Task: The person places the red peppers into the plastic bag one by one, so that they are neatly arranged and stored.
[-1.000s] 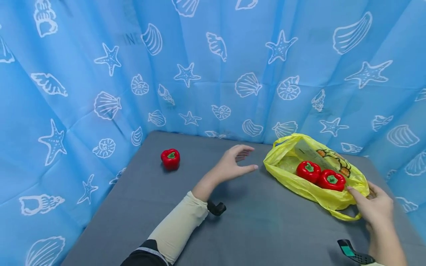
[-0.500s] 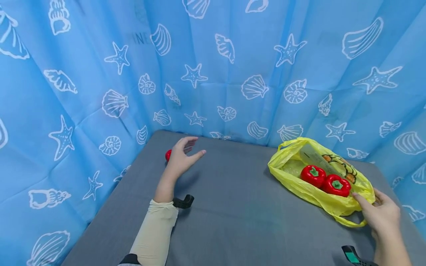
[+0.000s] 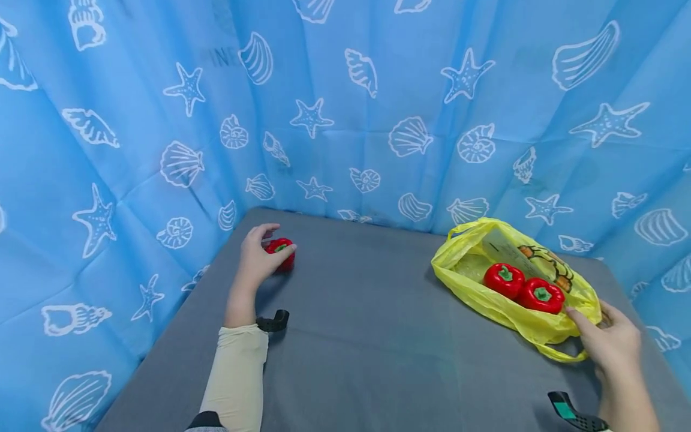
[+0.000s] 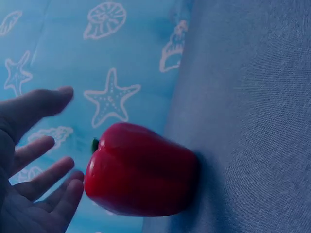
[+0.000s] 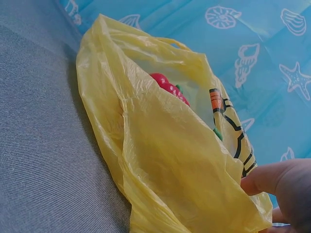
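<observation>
A red bell pepper (image 3: 283, 255) with a green stem stands on the table at the far left. My left hand (image 3: 258, 255) hovers over its stem end, thumb and fingers spread apart. In the left wrist view these fingers (image 4: 58, 177) are close to the pepper (image 4: 143, 172) without gripping it; whether one touches cannot be told. At the right lies a yellow plastic bag (image 3: 499, 312), its mouth facing up, with two red bell peppers (image 3: 504, 280) inside. My right hand (image 3: 615, 339) pinches the bag's right rim, thumb on the inner side; its other fingers are partly hidden.
A grey cloth covers the table (image 3: 367, 336). Behind and to the left hangs a blue curtain (image 3: 345, 150) with white shells and starfish, close to the table's edges. One bag handle (image 3: 561, 355) loops over the cloth near the right hand.
My left hand has travelled left from the middle of the table to the lone pepper. The right hand keeps its hold on the bag, which has stayed in place.
</observation>
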`<state>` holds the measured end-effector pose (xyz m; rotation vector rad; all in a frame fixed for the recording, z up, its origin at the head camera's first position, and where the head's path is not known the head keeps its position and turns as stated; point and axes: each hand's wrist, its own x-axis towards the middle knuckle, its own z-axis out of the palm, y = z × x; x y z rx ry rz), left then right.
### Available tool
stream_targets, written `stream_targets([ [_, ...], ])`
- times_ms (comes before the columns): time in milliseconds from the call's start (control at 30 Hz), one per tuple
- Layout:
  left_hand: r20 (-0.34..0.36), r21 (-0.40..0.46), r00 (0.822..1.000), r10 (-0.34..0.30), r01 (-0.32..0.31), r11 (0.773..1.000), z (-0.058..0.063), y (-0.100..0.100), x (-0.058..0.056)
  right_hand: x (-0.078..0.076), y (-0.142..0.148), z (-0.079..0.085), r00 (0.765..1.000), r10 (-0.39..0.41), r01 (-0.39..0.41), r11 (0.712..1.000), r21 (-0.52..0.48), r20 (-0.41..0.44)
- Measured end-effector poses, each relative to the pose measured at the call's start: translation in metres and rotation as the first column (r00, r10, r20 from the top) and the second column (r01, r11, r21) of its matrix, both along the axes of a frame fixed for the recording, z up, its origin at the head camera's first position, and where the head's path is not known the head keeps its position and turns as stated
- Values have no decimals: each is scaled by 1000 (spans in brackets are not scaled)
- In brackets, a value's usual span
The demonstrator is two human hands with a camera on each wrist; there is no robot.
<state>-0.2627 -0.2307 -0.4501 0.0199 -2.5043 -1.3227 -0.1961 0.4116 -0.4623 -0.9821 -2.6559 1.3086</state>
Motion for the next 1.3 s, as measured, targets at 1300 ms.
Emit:
stream_targets([
  [1300,254,-9,966,-45,49,999,-29,-17,-5,0,1,-3,1000,15,-15,1000,5,-6],
])
